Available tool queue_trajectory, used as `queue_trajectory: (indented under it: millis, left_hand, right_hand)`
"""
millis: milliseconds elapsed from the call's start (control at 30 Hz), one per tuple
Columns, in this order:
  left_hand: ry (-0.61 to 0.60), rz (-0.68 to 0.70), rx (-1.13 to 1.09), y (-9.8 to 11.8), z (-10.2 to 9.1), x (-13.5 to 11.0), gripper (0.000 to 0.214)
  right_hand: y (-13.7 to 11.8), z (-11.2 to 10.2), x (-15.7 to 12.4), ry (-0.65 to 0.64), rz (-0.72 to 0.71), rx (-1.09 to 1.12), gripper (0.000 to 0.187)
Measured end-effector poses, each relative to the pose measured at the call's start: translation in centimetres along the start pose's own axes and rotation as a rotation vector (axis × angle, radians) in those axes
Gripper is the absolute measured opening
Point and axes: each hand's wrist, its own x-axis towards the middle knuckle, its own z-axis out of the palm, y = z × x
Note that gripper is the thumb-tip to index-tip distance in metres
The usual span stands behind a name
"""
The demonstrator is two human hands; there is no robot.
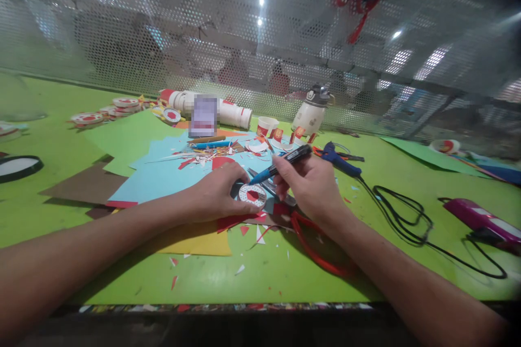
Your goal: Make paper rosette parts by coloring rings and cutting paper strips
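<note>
My left hand [222, 192] grips a small round white disc [246, 194] between thumb and fingers. The disc has a red centre and small dark marks around its rim. In my right hand [311, 184] is a blue marker [266, 173] with a black barrel, its tip at or just above the disc's upper edge; whether it touches, I cannot tell. Scissors with red handles [311, 249] lie under and beside my right hand, blades partly hidden behind the disc. Beneath both hands are light blue paper [163, 173] and red and yellow sheets [203, 241].
Paper scraps [209, 153] litter the middle. A phone-like screen [203, 116] leans against stacked paper cups [236, 114]. A bottle [311, 111] stands behind. At right lie a blue glue gun [337, 160], its black cord [401, 227] and a magenta device [482, 222]. Round pieces [87, 119] sit at left.
</note>
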Motion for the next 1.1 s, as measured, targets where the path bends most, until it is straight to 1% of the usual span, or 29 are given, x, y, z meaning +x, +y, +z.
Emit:
queue_trajectory:
  millis: [67, 100, 300, 467, 667, 1100]
  left_hand:
    - [-0.006, -0.011, 0.002, 0.1, 0.0, 0.0, 0.050]
    - [-0.006, -0.007, 0.000, 0.1, 0.0, 0.0, 0.050]
    - [-0.002, 0.013, -0.006, 0.1, -0.1, 0.0, 0.053]
    - [-0.007, 0.024, -0.005, -0.1, 0.0, 0.0, 0.051]
    - [-0.008, 0.041, -0.013, -0.2, 0.1, 0.0, 0.051]
    - [-0.003, 0.037, -0.010, -0.2, 0.1, 0.1, 0.054]
  right_hand:
    - [-0.3, -0.2, 0.0, 0.061, -0.040, 0.034, 0.034]
    - [-0.3, -0.2, 0.0, 0.069, -0.050, 0.033, 0.034]
    - [0.1, -0.2, 0.0, 0.010, -0.089, -0.064, 0.034]
    - [0.5, -0.1, 0.0, -0.023, -0.095, -0.133, 0.036]
    - [0.6, 0.0, -0.2, -0.058, -0.094, -0.145, 0.035]
    - [0.8, 0.0, -0.2, -0.081, -0.100, -0.178, 0.035]
